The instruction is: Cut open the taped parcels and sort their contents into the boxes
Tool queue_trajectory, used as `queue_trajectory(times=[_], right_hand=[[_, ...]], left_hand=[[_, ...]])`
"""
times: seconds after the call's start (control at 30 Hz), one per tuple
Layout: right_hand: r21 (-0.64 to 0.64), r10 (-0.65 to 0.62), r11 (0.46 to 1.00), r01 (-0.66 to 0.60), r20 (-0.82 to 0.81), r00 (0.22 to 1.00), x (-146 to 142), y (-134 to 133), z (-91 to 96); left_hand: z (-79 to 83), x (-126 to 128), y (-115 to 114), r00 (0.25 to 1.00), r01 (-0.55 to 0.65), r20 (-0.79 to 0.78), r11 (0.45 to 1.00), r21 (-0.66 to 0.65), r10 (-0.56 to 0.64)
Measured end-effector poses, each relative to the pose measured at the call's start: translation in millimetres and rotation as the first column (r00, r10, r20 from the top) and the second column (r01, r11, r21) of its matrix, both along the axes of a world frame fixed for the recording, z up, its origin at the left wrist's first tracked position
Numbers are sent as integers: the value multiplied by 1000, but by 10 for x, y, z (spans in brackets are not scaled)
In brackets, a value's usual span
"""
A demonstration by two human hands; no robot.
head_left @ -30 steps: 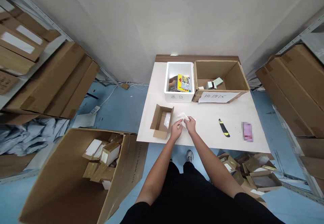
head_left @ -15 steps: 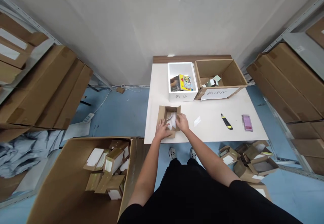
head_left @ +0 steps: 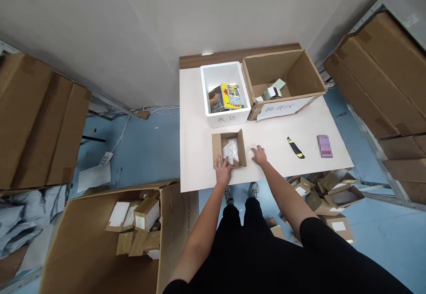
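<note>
A small open cardboard box (head_left: 243,154) stands near the front edge of the white table (head_left: 196,161), with crumpled white plastic packing (head_left: 230,150) inside. My left hand (head_left: 222,170) rests on its front left corner, fingers spread over the flap and edge. To the right of the box, my right hand (head_left: 259,155) is at the tabletop, thumb and fingers apart. Its fingertips are at a small whitish slip (head_left: 251,151), mostly covered by them. Farther right lies a black and yellow utility knife (head_left: 295,148).
Behind stand a white foam box (head_left: 229,119) with books (head_left: 232,96) and a large carton (head_left: 282,108) with small boxes. A pixelated purple item (head_left: 324,146) lies at the right. A big carton (head_left: 83,232) of parcels is at lower left; opened boxes (head_left: 339,196) lie on the floor at right.
My right hand has left the packing and moved right to the small slip. My left hand stays at the box. The white packing now lies inside the box, and the view has shifted.
</note>
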State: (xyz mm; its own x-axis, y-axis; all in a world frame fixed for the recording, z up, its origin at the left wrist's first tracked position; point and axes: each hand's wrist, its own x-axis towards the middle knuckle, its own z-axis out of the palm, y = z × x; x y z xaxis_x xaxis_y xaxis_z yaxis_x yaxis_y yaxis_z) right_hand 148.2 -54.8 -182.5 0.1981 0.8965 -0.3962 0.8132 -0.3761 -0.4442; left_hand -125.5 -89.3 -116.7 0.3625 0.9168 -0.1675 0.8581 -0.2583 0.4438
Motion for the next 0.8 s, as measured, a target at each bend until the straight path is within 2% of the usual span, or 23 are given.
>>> queue_trajectory(times=[0.13, 0.23, 0.3, 0.37, 0.4, 0.43, 0.47, 0.53, 0.6, 0.63, 0.67, 0.8], right_hand=[[-76, 2, 997, -4, -28, 1000, 126, 41, -53], [-57, -133, 990, 131, -38, 990, 216, -29, 70], [68, -245, 966, 249, -59, 968, 194, -67, 249], [254, -265, 922, 292, -136, 955, 48, -60, 476], [341, -229, 897, 282, -188, 955, -73, -37, 592], [382, -147, 897, 224, -220, 964, -217, -2, 701], [387, -49, 912, 135, -224, 973, -371, 40, 798], [287, 81, 957, -33, -156, 984, -657, 118, 944], [116, 108, 988, -100, -63, 992, -839, 147, 1025], [69, 107, 992, -105, -19, 994, -879, 130, 1045], [63, 103, 993, -104, 17, 995, -889, 89, 1053], [185, 106, 976, -119, 77, 991, -769, -251, 1016]], left_hand=[[-13, 175, 32, 1000, 2, 14, 1000, -16, -2], [12, 225, 35, 1000, -3, -11, 1000, -18, 3], [34, 257, 36, 1000, -4, -26, 1000, -18, 4], [58, 302, 35, 999, -4, -42, 1000, -13, 4], [70, 326, 32, 999, 1, -48, 1000, -8, -1], [83, 346, 26, 999, 11, -51, 1000, -3, -11], [96, 359, 18, 999, 22, -50, 1000, 4, -21], [116, 352, -7, 999, 19, -39, 999, 30, -18], [121, 297, -28, 1000, -19, -22, 998, 53, 20], [115, 258, -32, 999, -39, -16, 998, 55, 40], [105, 219, -28, 998, -54, -13, 997, 50, 55], [70, 146, 58, 998, -55, -12, 998, -12, 54]])
